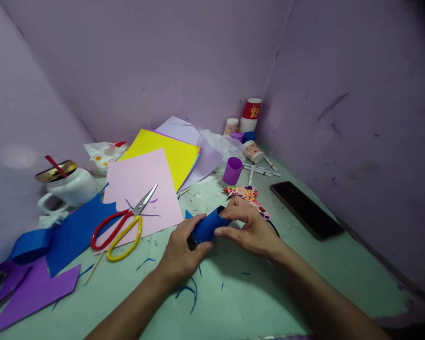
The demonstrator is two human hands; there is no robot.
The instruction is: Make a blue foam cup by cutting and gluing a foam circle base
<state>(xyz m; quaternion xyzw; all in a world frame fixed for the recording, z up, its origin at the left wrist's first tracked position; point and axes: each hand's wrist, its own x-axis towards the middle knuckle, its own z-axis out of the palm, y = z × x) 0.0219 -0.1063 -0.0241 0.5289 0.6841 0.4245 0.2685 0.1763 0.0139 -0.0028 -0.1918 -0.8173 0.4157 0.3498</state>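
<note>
Between my two hands lies a tilted blue paper tube (208,227), its open end facing up and to the right. My left hand (184,243) wraps around its lower left end, thumb below and fingers above. At the upper right rim, my right hand (246,222) pinches the tube's edge between thumb and fingers. Scissors (136,212) with one red and one yellow handle rest partly open on a pink sheet (141,174) to the left. Just beyond my right hand is a flower-patterned object (244,192), partly hidden. A short purple paper tube (233,172) stands behind it.
A phone (304,208) lies at the right. Markers (260,170) and paper cups (253,151) sit toward the back corner. Yellow paper (163,151), cut blue paper (76,231), purple paper (38,297) and a white mug (74,186) fill the left. Blue scraps (191,293) litter the front.
</note>
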